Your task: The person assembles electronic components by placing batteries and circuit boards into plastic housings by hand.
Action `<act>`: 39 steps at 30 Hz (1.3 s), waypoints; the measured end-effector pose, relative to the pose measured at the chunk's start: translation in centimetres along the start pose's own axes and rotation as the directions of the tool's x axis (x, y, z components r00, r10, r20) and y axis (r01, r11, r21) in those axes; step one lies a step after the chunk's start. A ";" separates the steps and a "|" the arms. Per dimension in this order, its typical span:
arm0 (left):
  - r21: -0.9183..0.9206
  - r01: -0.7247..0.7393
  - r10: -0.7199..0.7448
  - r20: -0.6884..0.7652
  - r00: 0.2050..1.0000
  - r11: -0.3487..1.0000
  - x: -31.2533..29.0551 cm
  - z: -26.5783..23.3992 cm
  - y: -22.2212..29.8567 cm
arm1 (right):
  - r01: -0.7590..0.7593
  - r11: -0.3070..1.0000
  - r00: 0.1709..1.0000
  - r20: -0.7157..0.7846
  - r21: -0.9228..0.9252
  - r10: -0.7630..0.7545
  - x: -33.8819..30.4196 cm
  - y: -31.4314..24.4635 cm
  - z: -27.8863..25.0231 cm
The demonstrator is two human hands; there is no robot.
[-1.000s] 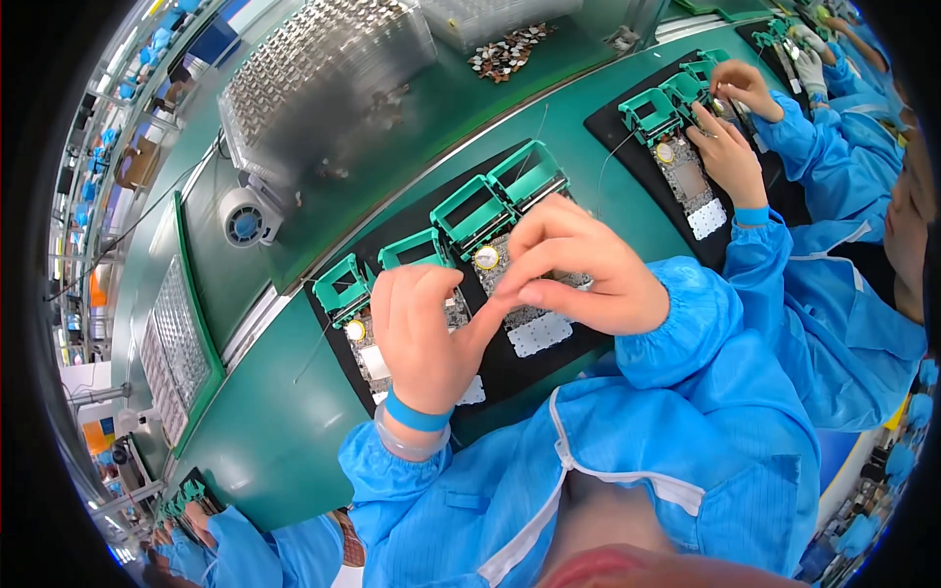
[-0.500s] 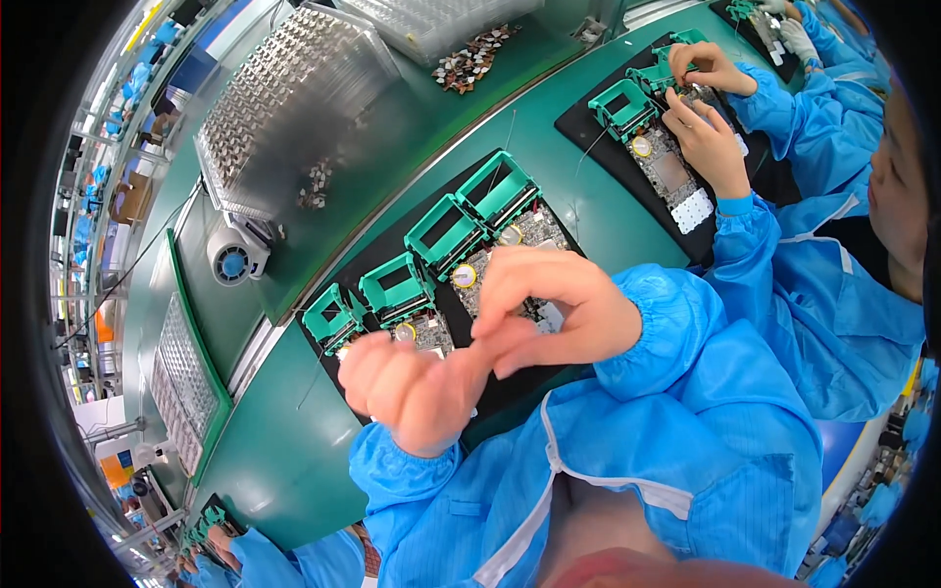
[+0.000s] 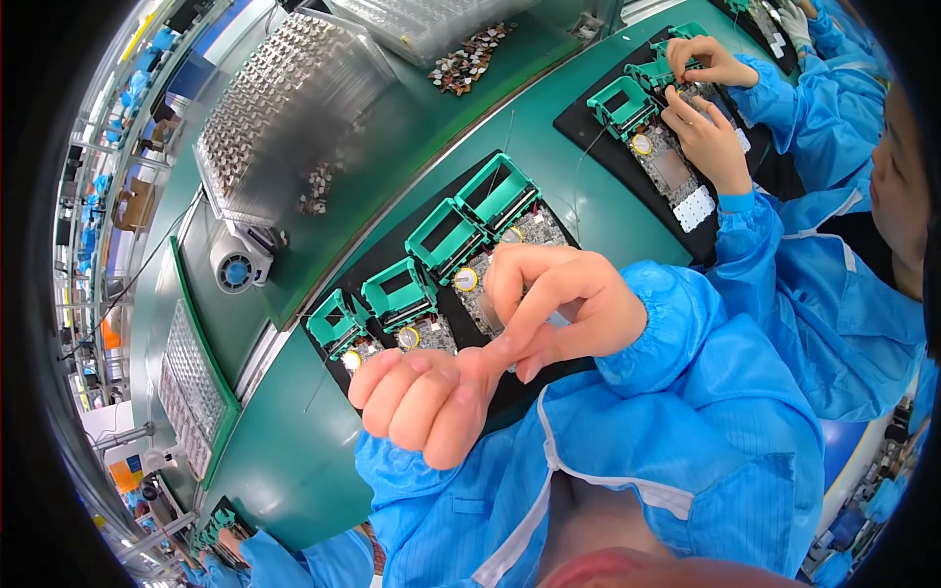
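My left hand (image 3: 420,404) is closed, its fingers curled in and its thumb reaching toward the right hand. My right hand (image 3: 569,299) is closed too, its thumb and fingers meeting at the tip of the left thumb. Whatever lies between the fingertips is too small or hidden to name. Both hands are raised over a row of circuit boards (image 3: 428,333), partly covering them. Each board joins a green plastic frame (image 3: 446,235), and some show a round yellow-rimmed disc (image 3: 465,280). The boards lie on a black mat (image 3: 363,263).
A clear tray of small metallic parts (image 3: 279,98) stands at the far left, with loose small parts (image 3: 470,61) in a pile beyond. Nearer is a white fan-like device (image 3: 235,267). On the right, a co-worker's hands (image 3: 711,147) are over similar boards on another mat.
My left hand has shifted slightly right and down and is no longer blurred. The right hand's fingers have changed their bend a little, staying against the left thumb.
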State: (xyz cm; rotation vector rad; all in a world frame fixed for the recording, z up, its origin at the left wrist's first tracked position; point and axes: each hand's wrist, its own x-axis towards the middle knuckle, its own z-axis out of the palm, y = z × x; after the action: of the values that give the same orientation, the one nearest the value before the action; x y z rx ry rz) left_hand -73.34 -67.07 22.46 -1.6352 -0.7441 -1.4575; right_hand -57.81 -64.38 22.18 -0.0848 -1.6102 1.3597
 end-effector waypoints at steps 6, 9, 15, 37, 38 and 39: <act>-0.025 0.011 -0.010 0.062 0.998 1.000 0.1 -0.5 -0.6 | -0.053 0.996 0.997 0.052 0.073 0.049 0.5 0.2 -0.2; -0.017 0.019 -0.017 0.104 0.994 1.000 0.0 -0.6 -0.6 | -0.055 0.992 0.997 0.051 0.117 0.050 0.6 0.6 -0.4; -0.138 0.194 -0.164 0.201 0.966 0.971 -1.0 0.5 -0.5 | -0.175 0.983 0.984 -0.009 0.062 0.176 0.6 0.0 -0.6; 0.047 0.391 -0.361 0.493 0.791 0.919 -0.3 3.0 1.8 | -0.402 0.889 0.834 -0.312 0.220 0.455 -0.3 4.5 -0.4; 0.046 0.385 -0.355 0.500 0.790 0.922 -0.3 3.1 1.9 | -0.355 0.920 0.849 -0.355 0.164 0.391 -0.4 4.3 -0.5; 0.045 0.379 -0.348 0.507 0.789 0.924 -0.2 3.1 1.9 | -0.354 0.921 0.849 -0.359 0.161 0.388 -0.6 4.2 -0.5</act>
State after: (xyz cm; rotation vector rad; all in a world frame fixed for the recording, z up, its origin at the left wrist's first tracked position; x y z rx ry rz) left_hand -70.13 -65.33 21.90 -2.0366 -1.3936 -1.3090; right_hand -59.28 -62.80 18.51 -0.6047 -1.2335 1.5893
